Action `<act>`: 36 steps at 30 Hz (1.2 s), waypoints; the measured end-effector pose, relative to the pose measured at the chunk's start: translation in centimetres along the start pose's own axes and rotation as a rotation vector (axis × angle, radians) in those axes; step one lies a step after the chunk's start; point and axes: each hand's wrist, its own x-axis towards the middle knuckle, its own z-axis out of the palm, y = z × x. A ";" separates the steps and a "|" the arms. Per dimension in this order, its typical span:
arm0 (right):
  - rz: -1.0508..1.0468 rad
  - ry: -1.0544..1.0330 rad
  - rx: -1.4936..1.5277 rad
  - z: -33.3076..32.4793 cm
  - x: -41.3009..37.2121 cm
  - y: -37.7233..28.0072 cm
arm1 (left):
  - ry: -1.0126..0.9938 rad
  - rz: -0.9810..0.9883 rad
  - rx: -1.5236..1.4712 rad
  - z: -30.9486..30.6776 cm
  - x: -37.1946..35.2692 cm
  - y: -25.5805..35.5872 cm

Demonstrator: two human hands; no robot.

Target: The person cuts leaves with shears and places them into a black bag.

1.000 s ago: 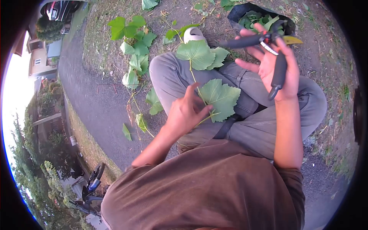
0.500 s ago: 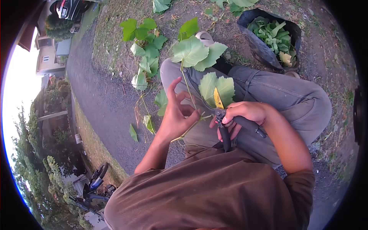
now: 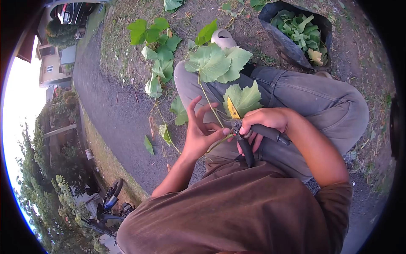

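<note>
My left hand pinches a green vine stem between thumb and fingers, with the other fingers raised. Broad lobed leaves grow from the stem above my knee. Pruning shears with a yellow blade and black handles are held in my right hand. Their pivot is right beside my left fingertips, close to the stem. Another leaf lies behind the yellow blade, over my grey trousers.
A black bag filled with cut leaves stands at the upper right. More vine leaves lie on the ground to the left of my knee. A motorbike is parked at the lower left, and a car stands far off.
The shears have moved left to my left fingertips and the stem. My left hand has shifted slightly right and down, still pinching the stem.
</note>
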 end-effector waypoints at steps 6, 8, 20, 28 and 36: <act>-0.027 -0.020 -0.046 0.1 -0.1 -0.2 | -0.178 -0.127 -0.261 0.0 0.2 -1.7; -0.024 -0.032 -0.067 0.2 -0.4 -0.6 | -0.264 -0.211 -0.229 -0.5 -0.1 -2.0; -0.053 -0.015 -0.094 1.0 -1.4 -1.0 | -0.403 -0.272 -0.127 -0.6 0.7 -3.0; -0.088 0.189 -0.088 1.9 -2.1 -1.8 | -0.350 -0.068 0.155 0.9 0.9 -1.7; -0.106 0.143 -0.030 2.0 -2.3 -1.8 | -0.274 0.355 0.944 0.8 0.4 1.0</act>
